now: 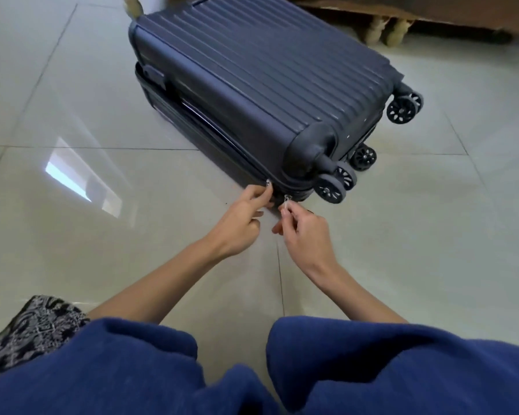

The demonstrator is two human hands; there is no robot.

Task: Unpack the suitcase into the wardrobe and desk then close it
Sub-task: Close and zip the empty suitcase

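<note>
Dark ribbed hard-shell suitcase (252,85) lies flat on glossy floor tiles (72,115), upper middle of frame. Left hand (240,223) and right hand (306,235) each pinch a small metal zipper pull at its near corner.

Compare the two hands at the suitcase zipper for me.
The left hand pinches the left pull farther along the long side of the suitcase; the right hand pinches the right pull nearer the wheeled corner. The left hand's fingers lie close against the shell; the right hand sits back from it. Both pinch a small silver pull on the same seam.
</note>
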